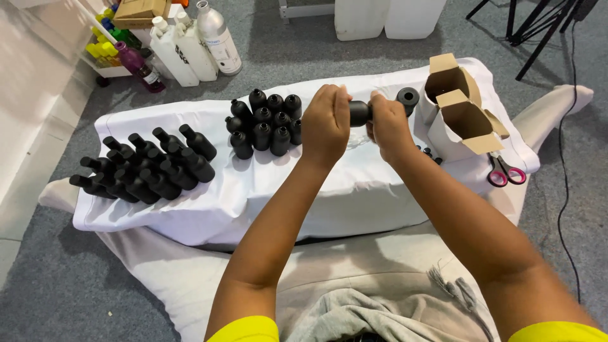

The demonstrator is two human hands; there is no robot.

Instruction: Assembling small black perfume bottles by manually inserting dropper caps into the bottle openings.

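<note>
Small matte black plastic bottle point(360, 113) horizontal above white cloth's point(354, 190) far edge, left hand point(326, 125) and right hand point(387, 125) fingers curled tight around it.

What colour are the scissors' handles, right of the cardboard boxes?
Pink-red handles on the scissors, lying on the white cloth; seen in the head view, the only one.

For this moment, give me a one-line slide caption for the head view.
Both hands, left hand and right hand, hold a small black bottle above a white cloth.
</note>
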